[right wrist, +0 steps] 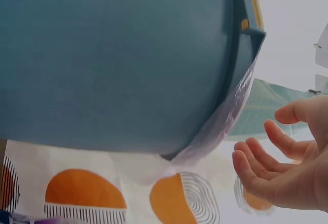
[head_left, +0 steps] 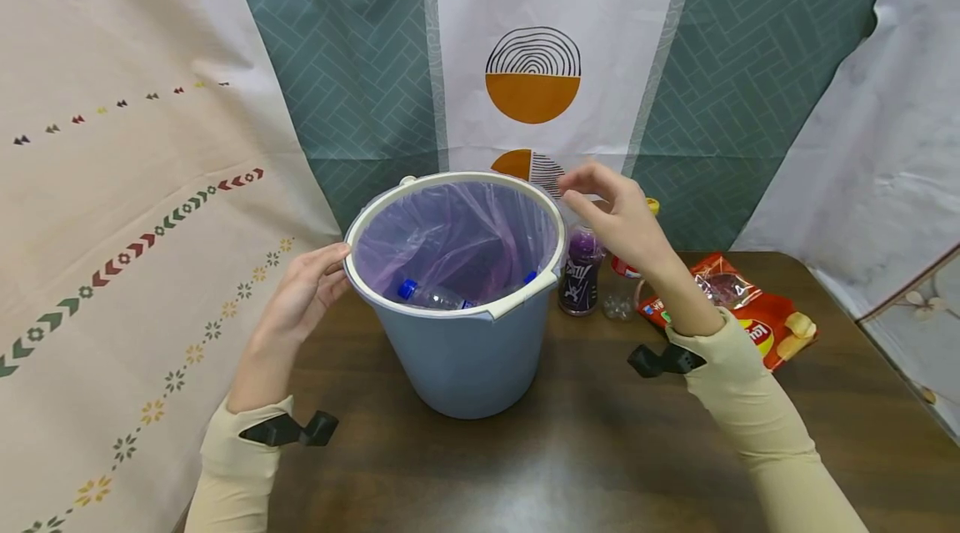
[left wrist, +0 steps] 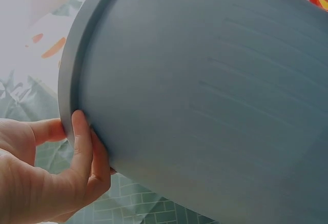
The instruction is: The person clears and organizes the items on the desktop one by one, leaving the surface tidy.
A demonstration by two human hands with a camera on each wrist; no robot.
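Bin: I find a blue-grey trash bin [head_left: 465, 366] upright on the brown wooden table [head_left: 457, 475], in front of the patterned cloth [head_left: 356, 41]. A translucent purple liner [head_left: 480, 220] lines its inside, and the right wrist view shows purple film lapping over the rim [head_left: 457, 314].

Contents: a clear plastic bottle [head_left: 441, 297] with a blue cap lies on its side inside. A second blue cap [head_left: 530, 276] shows near the right wall; what it belongs to is hidden.

Left grip: my left hand [head_left: 303, 287] pinches the rim at the bin's left side, fingers bent and drawn close about the edge.

Right grip: my right hand [head_left: 626, 216] is in the air just beside the right side of the rim, apart from it. Its fingers are loosely bent and well parted from the thumb; it has hold of nothing.

Surroundings: to the right of the bin I note a dark bottle [head_left: 579, 279] with a purple upper part, upright, and just beside it a small clear plastic item [head_left: 618, 307]. Farther right lies a crumpled red Lay's chip bag [head_left: 780, 329], partly covered by my right forearm. A yellow cap [head_left: 652, 206] shows behind my right hand; most of its container is hidden.
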